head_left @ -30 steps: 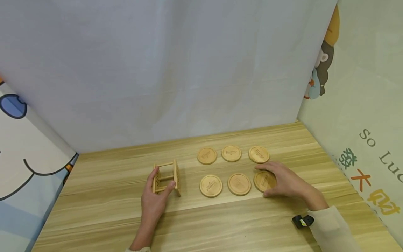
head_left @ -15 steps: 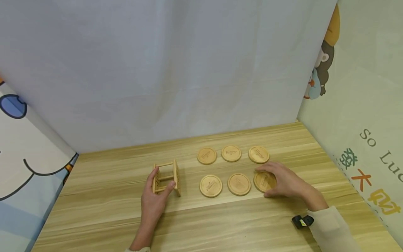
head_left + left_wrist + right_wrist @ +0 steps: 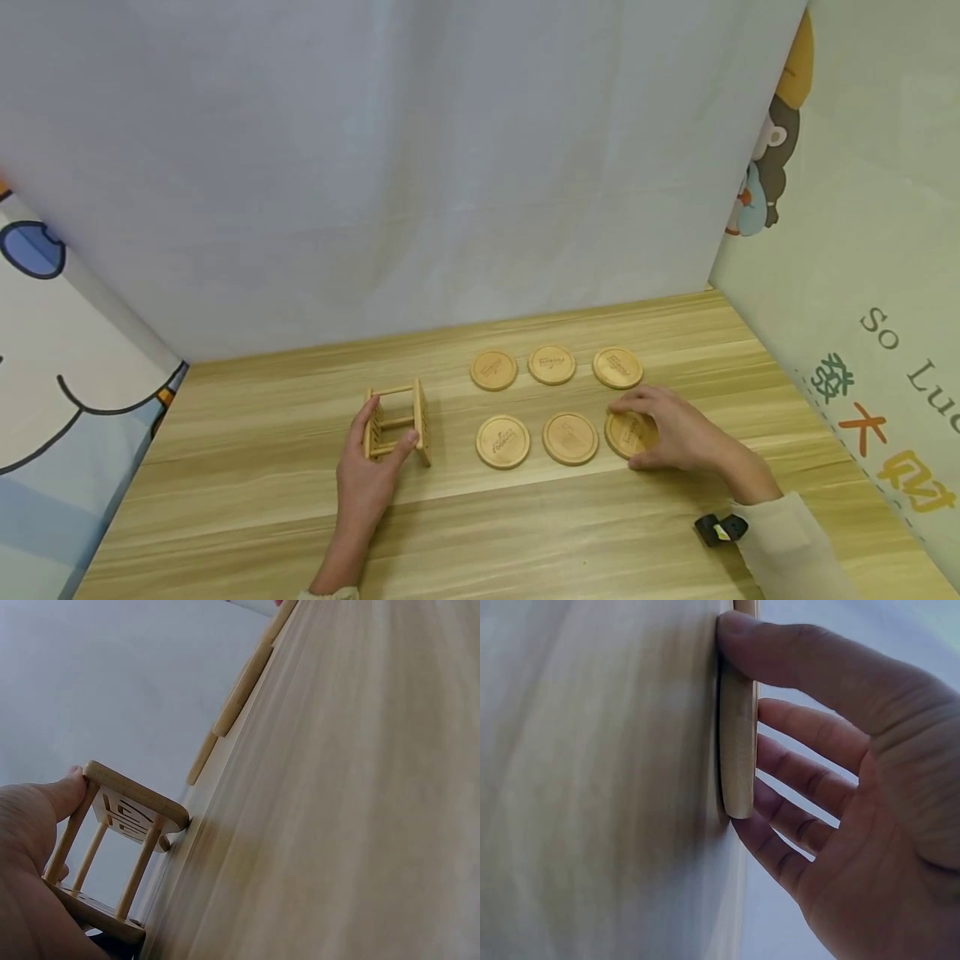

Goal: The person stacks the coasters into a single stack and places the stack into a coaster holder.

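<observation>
Disc (image 3: 628,435), round tan wood with dark lettering, sits on the wood-grain table (image 3: 570,533), pinched by the right hand (image 3: 678,432), thumb and curled fingers hugging its rim. Two matching wooden discs (image 3: 570,438) lie left of that thumb, three more past the fingertips. Left hand (image 3: 363,482)'s gripping a little tan wooden rack (image 3: 422,423).

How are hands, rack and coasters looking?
Left hand grips rack. Right hand grips near-row rightmost coaster; lift unclear. Two coasters lie between that and rack.
</observation>
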The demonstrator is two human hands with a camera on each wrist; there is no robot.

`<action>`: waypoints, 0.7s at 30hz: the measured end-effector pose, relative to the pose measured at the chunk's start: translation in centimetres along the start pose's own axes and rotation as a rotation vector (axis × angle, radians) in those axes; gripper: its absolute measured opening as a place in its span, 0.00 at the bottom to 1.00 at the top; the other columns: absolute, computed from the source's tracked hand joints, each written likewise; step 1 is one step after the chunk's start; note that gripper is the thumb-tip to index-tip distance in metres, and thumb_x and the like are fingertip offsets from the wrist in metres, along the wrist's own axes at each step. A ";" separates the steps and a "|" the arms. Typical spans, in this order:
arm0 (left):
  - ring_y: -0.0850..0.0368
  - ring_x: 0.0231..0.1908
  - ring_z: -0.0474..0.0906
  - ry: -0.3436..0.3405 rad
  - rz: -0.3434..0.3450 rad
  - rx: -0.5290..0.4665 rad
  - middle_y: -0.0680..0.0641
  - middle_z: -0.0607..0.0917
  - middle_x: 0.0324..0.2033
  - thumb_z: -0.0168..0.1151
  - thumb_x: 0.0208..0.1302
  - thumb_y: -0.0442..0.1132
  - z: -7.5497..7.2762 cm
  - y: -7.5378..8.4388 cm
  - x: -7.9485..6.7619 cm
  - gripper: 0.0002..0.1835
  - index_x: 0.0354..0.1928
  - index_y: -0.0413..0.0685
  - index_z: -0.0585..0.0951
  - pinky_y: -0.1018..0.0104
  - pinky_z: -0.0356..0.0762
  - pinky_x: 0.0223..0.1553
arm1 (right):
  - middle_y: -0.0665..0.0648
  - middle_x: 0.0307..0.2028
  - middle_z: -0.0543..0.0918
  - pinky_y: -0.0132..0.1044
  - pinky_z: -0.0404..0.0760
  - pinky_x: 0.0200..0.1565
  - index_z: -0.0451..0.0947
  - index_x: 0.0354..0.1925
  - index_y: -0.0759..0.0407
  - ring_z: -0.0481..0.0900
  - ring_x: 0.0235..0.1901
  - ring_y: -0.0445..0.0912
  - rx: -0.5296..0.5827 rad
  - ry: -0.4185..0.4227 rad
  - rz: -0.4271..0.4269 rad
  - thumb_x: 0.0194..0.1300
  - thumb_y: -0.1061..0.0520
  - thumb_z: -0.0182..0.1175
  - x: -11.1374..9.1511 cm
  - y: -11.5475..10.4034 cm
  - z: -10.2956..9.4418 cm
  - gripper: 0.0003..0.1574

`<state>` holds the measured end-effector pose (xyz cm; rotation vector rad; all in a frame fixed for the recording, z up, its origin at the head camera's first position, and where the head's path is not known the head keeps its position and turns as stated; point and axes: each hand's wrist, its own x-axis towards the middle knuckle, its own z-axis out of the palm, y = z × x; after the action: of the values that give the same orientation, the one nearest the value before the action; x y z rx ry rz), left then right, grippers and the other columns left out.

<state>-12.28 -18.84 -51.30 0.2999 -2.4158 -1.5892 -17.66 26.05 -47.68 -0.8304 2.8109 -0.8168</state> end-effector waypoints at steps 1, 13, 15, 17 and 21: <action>0.25 0.82 0.59 -0.011 -0.010 -0.007 0.33 0.65 0.84 0.79 0.70 0.51 -0.1 0.5 -0.2 0.47 0.86 0.58 0.67 0.23 0.59 0.77 | 0.65 0.63 0.84 0.73 0.76 0.67 0.85 0.66 0.61 0.77 0.66 0.70 0.003 0.005 0.000 0.50 0.53 0.90 0.0 0.0 0.0 0.47; 0.28 0.81 0.62 0.002 0.018 0.021 0.39 0.67 0.84 0.81 0.65 0.62 0.6 -4.0 1.5 0.50 0.85 0.71 0.67 0.22 0.64 0.74 | 0.65 0.61 0.84 0.71 0.78 0.65 0.85 0.66 0.63 0.78 0.64 0.70 -0.004 0.028 -0.014 0.50 0.56 0.89 -0.3 -0.2 -0.1 0.46; 0.29 0.81 0.63 0.003 0.025 0.021 0.39 0.67 0.84 0.82 0.65 0.62 0.6 -4.3 1.7 0.50 0.85 0.71 0.67 0.23 0.64 0.74 | 0.64 0.62 0.84 0.70 0.78 0.66 0.85 0.66 0.63 0.78 0.64 0.68 -0.004 0.026 -0.002 0.50 0.56 0.89 -0.3 -0.5 -0.2 0.46; 0.30 0.81 0.63 0.009 0.023 0.026 0.40 0.67 0.84 0.82 0.64 0.63 0.6 -4.4 1.7 0.50 0.85 0.72 0.67 0.24 0.65 0.75 | 0.64 0.62 0.84 0.70 0.78 0.66 0.85 0.66 0.63 0.79 0.64 0.67 -0.006 0.030 -0.003 0.50 0.56 0.89 -0.2 -0.8 -0.2 0.46; 0.28 0.80 0.65 0.021 0.027 0.028 0.38 0.68 0.83 0.82 0.66 0.60 0.5 -3.4 1.3 0.50 0.86 0.70 0.67 0.24 0.66 0.74 | 0.63 0.61 0.84 0.70 0.79 0.66 0.85 0.66 0.64 0.80 0.63 0.67 -0.011 0.040 -0.009 0.50 0.56 0.89 -0.1 -1.1 -0.2 0.46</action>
<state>-13.51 -20.14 -54.48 0.2862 -2.4175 -1.5339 -17.09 25.46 -46.93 -0.8377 2.8510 -0.8300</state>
